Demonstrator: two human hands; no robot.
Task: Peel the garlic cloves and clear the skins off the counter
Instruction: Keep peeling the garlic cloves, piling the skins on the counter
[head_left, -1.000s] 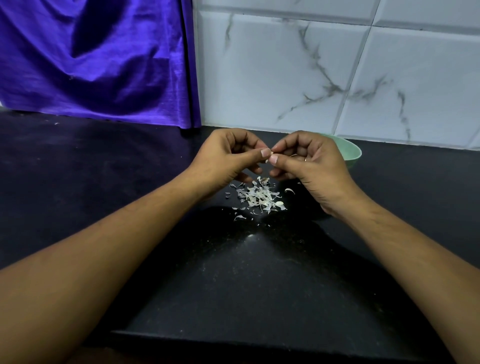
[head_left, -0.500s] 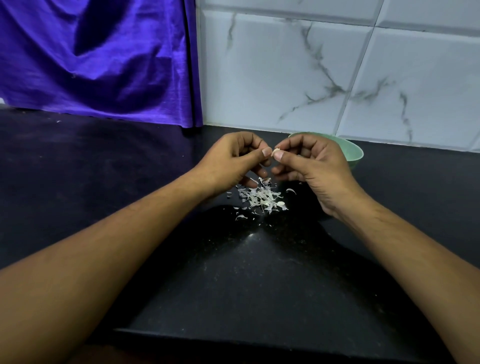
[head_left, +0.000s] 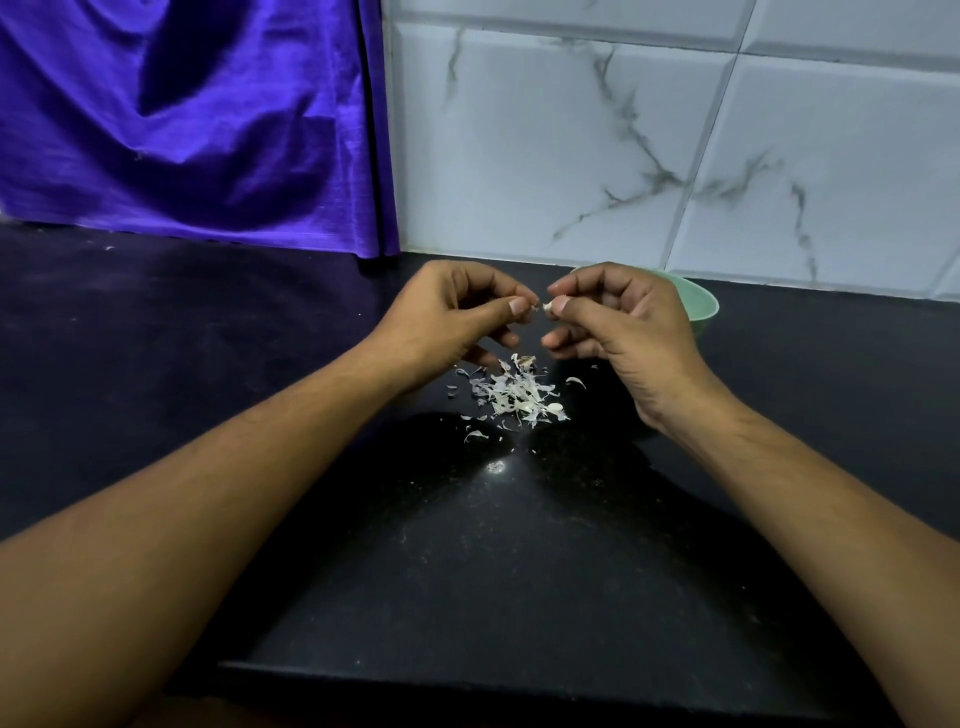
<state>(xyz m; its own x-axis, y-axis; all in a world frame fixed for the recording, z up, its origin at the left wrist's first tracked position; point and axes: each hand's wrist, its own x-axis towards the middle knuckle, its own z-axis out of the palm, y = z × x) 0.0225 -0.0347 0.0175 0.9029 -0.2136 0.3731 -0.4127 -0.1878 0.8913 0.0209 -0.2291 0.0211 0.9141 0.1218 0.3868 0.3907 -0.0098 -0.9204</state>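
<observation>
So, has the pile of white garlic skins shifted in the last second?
No. The pile of white garlic skins keeps the same spot on the black counter, left of and nearer than the pale green bowl.

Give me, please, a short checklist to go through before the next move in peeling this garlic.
1. Garlic clove held securely: ok; the right hand pinches it at its fingertips.
2. Left hand has a grip on loose skin: cannot tell; its thumb and forefinger meet beside the clove, and the spot is too small to see.
3. Clove fully peeled: cannot tell.
4. Skins cleared off the counter: not ok; a pile lies under the hands.
5. Bowl close by: ok; it stands just behind the right hand, contents hidden.
</observation>
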